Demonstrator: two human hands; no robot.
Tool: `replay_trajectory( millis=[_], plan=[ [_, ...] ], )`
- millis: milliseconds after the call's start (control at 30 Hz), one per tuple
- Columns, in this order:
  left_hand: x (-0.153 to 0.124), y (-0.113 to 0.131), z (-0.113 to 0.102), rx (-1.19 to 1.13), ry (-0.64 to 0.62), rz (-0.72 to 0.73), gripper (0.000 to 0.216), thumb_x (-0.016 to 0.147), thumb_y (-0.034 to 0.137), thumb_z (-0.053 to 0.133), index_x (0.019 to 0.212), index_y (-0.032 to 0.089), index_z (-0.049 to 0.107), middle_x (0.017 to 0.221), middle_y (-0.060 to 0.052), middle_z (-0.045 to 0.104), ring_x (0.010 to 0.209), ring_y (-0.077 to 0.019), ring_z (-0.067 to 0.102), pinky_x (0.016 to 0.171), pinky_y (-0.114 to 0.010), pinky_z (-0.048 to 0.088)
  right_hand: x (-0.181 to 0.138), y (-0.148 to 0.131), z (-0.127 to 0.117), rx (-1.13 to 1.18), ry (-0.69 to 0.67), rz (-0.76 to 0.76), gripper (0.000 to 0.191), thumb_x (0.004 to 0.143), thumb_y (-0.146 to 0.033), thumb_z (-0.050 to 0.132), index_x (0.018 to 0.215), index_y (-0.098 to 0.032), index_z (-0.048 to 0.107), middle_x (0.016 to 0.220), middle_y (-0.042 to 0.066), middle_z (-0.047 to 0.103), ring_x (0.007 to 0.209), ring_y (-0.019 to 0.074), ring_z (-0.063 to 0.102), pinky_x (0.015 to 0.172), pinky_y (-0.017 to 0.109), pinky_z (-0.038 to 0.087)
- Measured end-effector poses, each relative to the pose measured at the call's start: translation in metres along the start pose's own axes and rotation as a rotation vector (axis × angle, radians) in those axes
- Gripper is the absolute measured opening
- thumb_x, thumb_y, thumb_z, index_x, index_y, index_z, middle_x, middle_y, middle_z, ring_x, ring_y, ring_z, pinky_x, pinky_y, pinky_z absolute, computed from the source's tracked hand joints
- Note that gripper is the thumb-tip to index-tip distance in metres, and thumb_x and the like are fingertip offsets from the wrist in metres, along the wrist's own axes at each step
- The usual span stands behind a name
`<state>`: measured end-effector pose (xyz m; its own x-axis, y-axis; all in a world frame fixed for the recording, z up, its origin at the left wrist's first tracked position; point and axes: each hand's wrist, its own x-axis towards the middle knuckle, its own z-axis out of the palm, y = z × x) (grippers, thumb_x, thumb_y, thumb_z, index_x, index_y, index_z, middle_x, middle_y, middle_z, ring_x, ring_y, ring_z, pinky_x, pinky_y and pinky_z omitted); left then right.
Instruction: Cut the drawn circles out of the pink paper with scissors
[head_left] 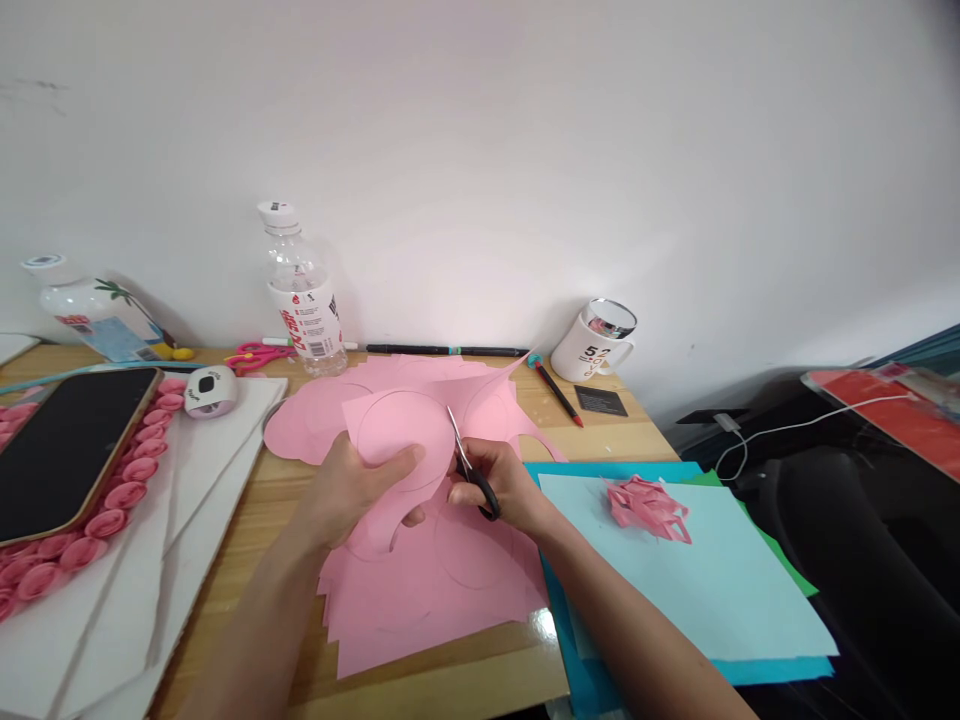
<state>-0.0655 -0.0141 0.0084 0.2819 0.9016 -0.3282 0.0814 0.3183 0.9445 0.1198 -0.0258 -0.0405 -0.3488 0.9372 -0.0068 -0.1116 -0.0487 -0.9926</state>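
My left hand grips a sheet of pink paper on which a round outline is drawn. The thumb lies on top and the other fingers are mostly behind the sheet. My right hand is closed around black-handled scissors. Their blades point up and away, at the right side of the drawn circle. Beneath both hands lies a stack of pink paper, with a circle outline visible on it. Cut pink paper rounds rest behind my left hand.
Light blue paper bears crumpled pink scraps at the right. A white mug, a red-tipped pen and a plastic bottle stand or lie along the wall. Leftward, a phone rests on rolled pink paper flowers.
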Motion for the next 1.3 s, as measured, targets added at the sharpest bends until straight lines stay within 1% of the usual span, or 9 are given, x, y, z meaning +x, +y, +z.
replay_trajectory(
  millis=[600,900,967,1033,1133,1167,1200,1233,1300],
  plan=[
    [-0.001,0.006,-0.005,-0.003,0.009,-0.024,0.017,0.068,0.029,0.069,0.069,0.014,0.060,0.046,-0.001,0.061,0.034,-0.0169,0.056,0.026,-0.024,0.042,0.000,-0.002,0.000,-0.052,-0.018,0.015,0.039,0.058,-0.042,0.080,0.063,-0.015,0.051,0.052,-0.006,0.040,0.046,0.0051,0.027,0.043,0.021,0.021],
    [0.002,0.004,-0.008,0.016,0.031,0.046,0.025,0.066,0.034,0.072,0.064,0.012,0.061,0.049,-0.002,0.061,0.043,-0.0145,0.057,0.041,-0.026,0.050,0.000,-0.001,0.000,-0.042,-0.007,-0.008,0.033,0.060,-0.036,0.079,0.062,-0.015,0.053,0.051,-0.006,0.041,0.047,0.0057,0.030,0.043,0.021,0.024],
    [0.006,0.002,-0.008,0.025,0.126,0.169,0.025,0.064,0.034,0.073,0.072,0.013,0.062,0.064,-0.003,0.066,0.054,-0.0151,0.061,0.049,-0.027,0.052,0.000,-0.003,0.002,-0.032,0.031,-0.044,0.032,0.061,-0.037,0.077,0.063,-0.015,0.053,0.053,-0.005,0.043,0.048,0.0063,0.032,0.045,0.021,0.026],
    [0.010,-0.002,-0.007,0.078,0.306,0.408,0.029,0.066,0.030,0.072,0.088,0.016,0.061,0.086,-0.004,0.068,0.070,-0.0158,0.064,0.062,-0.028,0.054,0.001,-0.005,0.005,-0.052,0.125,-0.088,0.032,0.062,-0.038,0.076,0.062,-0.016,0.052,0.053,-0.005,0.046,0.047,0.0067,0.035,0.045,0.021,0.028],
    [0.011,-0.011,-0.001,0.395,0.820,0.987,0.027,0.067,0.018,0.070,0.093,0.018,0.060,0.089,-0.005,0.065,0.079,-0.0163,0.062,0.071,-0.031,0.052,0.001,-0.007,0.011,-0.090,0.322,-0.160,0.030,0.065,-0.036,0.073,0.060,-0.017,0.050,0.053,-0.004,0.048,0.046,0.0069,0.037,0.044,0.021,0.030],
    [0.010,-0.014,0.003,0.567,0.870,1.212,0.022,0.066,0.013,0.070,0.085,0.018,0.061,0.080,-0.004,0.065,0.077,-0.0164,0.062,0.069,-0.030,0.051,0.001,-0.008,0.013,-0.093,0.379,-0.186,0.028,0.066,-0.035,0.071,0.060,-0.018,0.050,0.053,-0.004,0.049,0.045,0.0071,0.038,0.044,0.021,0.031],
    [0.008,-0.017,0.008,0.710,0.791,1.380,0.019,0.066,0.008,0.069,0.081,0.018,0.061,0.073,-0.003,0.065,0.071,-0.0151,0.061,0.065,-0.027,0.050,0.001,-0.007,0.015,-0.093,0.429,-0.208,0.026,0.067,-0.034,0.070,0.061,-0.018,0.050,0.054,-0.004,0.050,0.045,0.0073,0.039,0.044,0.021,0.032],
    [0.006,-0.021,0.014,0.813,0.632,1.479,0.016,0.068,0.007,0.067,0.078,0.017,0.060,0.068,-0.003,0.064,0.065,-0.0137,0.059,0.060,-0.025,0.048,0.001,-0.007,0.017,-0.092,0.471,-0.225,0.025,0.067,-0.033,0.070,0.061,-0.018,0.050,0.054,-0.004,0.050,0.044,0.0074,0.039,0.043,0.021,0.032],
    [0.004,-0.027,0.027,0.918,0.403,1.514,0.013,0.075,0.008,0.061,0.067,0.018,0.057,0.059,0.000,0.062,0.054,-0.0106,0.057,0.054,-0.022,0.045,0.001,-0.006,0.019,-0.097,0.542,-0.249,0.023,0.066,-0.031,0.070,0.062,-0.018,0.050,0.052,-0.005,0.049,0.042,0.0070,0.038,0.041,0.021,0.032]
  ],
)
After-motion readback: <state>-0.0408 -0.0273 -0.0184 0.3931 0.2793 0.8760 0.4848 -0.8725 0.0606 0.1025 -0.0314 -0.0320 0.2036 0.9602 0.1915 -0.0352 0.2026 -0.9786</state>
